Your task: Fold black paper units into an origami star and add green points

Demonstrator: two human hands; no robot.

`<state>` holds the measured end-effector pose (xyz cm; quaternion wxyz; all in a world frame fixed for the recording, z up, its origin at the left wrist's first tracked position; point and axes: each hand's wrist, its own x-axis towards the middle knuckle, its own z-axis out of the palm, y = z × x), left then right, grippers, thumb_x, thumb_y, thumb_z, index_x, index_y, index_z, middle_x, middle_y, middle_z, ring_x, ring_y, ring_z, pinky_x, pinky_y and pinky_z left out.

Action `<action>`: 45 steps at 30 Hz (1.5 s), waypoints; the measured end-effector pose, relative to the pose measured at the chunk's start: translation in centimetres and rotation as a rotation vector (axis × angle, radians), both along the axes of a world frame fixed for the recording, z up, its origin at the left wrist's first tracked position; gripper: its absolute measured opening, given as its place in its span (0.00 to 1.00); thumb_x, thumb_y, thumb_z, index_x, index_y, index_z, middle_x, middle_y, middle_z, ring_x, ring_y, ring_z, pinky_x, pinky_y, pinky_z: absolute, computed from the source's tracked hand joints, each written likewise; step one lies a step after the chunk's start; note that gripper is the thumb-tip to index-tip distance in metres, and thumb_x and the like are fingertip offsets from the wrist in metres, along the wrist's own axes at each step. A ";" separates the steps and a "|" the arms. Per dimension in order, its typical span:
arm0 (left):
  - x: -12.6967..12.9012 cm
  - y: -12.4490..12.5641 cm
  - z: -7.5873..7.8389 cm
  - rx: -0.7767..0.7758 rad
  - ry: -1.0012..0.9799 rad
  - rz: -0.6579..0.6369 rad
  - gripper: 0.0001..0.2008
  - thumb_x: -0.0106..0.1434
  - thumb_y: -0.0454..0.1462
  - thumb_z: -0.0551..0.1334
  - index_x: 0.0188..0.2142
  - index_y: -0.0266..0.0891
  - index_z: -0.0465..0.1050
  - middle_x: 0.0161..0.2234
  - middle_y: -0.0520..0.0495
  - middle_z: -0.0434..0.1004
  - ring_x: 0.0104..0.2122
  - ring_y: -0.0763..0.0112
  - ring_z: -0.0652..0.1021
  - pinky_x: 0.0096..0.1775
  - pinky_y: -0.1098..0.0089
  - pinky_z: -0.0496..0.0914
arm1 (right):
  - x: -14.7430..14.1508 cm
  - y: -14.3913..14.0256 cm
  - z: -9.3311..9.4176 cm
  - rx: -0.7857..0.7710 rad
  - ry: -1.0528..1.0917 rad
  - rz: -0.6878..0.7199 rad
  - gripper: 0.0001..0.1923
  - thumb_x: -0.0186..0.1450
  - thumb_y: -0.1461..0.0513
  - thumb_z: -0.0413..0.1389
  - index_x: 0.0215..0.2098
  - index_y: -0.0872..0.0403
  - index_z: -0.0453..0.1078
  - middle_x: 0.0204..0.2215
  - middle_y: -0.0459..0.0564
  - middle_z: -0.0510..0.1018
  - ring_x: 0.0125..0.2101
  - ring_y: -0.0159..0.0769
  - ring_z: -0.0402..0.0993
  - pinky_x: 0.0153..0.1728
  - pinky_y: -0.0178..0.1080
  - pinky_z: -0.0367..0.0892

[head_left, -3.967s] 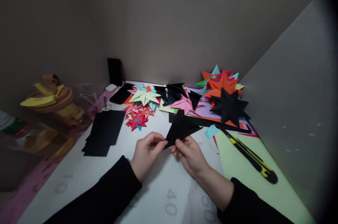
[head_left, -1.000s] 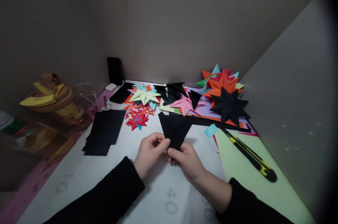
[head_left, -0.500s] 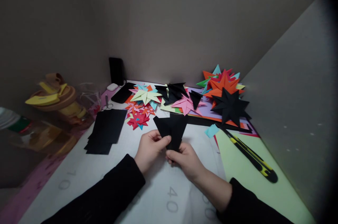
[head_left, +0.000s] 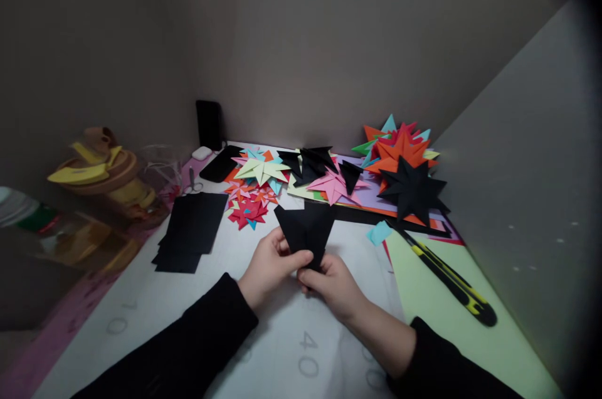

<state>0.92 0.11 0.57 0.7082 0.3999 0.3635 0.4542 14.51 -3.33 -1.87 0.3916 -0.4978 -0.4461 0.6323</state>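
Note:
A partly folded piece of black paper (head_left: pixel 305 226) is held above the white mat, its wide end pointing away from me and its narrow end toward me. My left hand (head_left: pixel 275 262) grips its left side, thumb pressed flat on the front face. At the lower tip, my right hand (head_left: pixel 335 286) pinches the paper between thumb and fingers. The fingers behind the sheet are mostly hidden. To the left lies a stack of black paper sheets (head_left: pixel 195 226). Folded black paper pieces (head_left: pixel 310 167) rest beyond my hands.
A utility knife (head_left: pixel 454 280) lies on pale green paper at the right. Colourful folded stars (head_left: pixel 397 145) and a black star (head_left: pixel 416 191) are piled at the back right, more paper stars (head_left: pixel 249 211) at centre left. Small scissors (head_left: pixel 192 181), a phone (head_left: pixel 222 164) and a bottle (head_left: pixel 35 218) stand or lie leftward.
My left thumb has slid slightly right and down across the black paper toward its lower tip. Both hands keep their hold. The whole view has shifted very slightly.

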 end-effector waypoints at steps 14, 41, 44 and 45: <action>0.3 0.0 0.9 -0.035 0.080 0.159 0.13 0.48 0.38 0.72 0.33 0.32 0.79 0.31 0.44 0.80 0.30 0.67 0.76 0.35 0.68 0.69 | -0.5 -0.2 0.6 0.004 -0.036 0.039 0.07 0.51 0.61 0.56 0.19 0.55 0.64 0.13 0.42 0.66 0.16 0.27 0.59 0.19 0.33 0.53; -0.2 -0.6 0.6 0.009 0.249 -0.157 0.19 0.57 0.46 0.64 0.17 0.35 0.71 0.16 0.49 0.72 0.19 0.71 0.72 0.26 0.72 0.63 | 0.0 0.3 -0.1 -0.064 0.099 -0.135 0.08 0.51 0.60 0.59 0.20 0.57 0.70 0.14 0.44 0.71 0.15 0.26 0.62 0.17 0.31 0.54; -0.2 -0.6 0.4 0.024 0.301 0.033 0.21 0.58 0.46 0.64 0.15 0.36 0.68 0.15 0.53 0.67 0.18 0.76 0.66 0.24 0.73 0.58 | 0.0 0.2 0.0 -0.085 0.083 -0.098 0.09 0.50 0.59 0.60 0.20 0.57 0.70 0.14 0.44 0.72 0.16 0.26 0.63 0.18 0.31 0.56; -0.3 -0.4 0.3 0.036 0.301 0.095 0.20 0.57 0.46 0.64 0.15 0.36 0.67 0.15 0.54 0.65 0.18 0.77 0.65 0.24 0.74 0.57 | 0.0 0.1 0.0 -0.090 0.083 -0.091 0.09 0.50 0.59 0.60 0.20 0.57 0.70 0.14 0.44 0.72 0.16 0.27 0.64 0.18 0.31 0.56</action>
